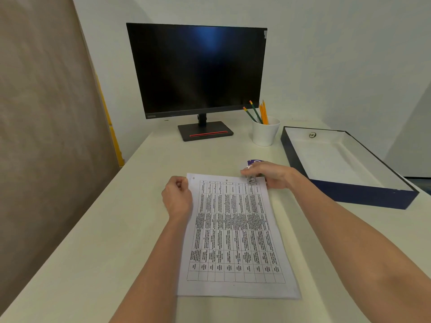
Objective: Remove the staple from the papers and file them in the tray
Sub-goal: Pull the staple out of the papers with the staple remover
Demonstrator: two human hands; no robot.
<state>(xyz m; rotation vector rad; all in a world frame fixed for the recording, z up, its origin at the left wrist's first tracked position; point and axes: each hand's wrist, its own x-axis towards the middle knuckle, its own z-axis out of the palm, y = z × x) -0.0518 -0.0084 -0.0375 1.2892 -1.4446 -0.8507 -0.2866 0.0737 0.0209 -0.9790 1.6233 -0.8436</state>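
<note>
The stapled papers (233,229), printed with a dense table, lie flat on the white desk (116,229) in front of me. My left hand (177,197) pinches their far left corner with curled fingers. My right hand (270,174) grips a small metal staple remover (251,179), whose jaws sit on the far right corner of the papers. The staple itself is too small to make out. The filing tray (363,194), a dark blue box with a white inside, stands to the right of the papers.
A black monitor (198,68) on its stand fills the back of the desk. A white cup (264,134) of pencils stands beside it. A small purple object (253,162) peeks out behind my right hand. A brown panel (46,113) borders the left.
</note>
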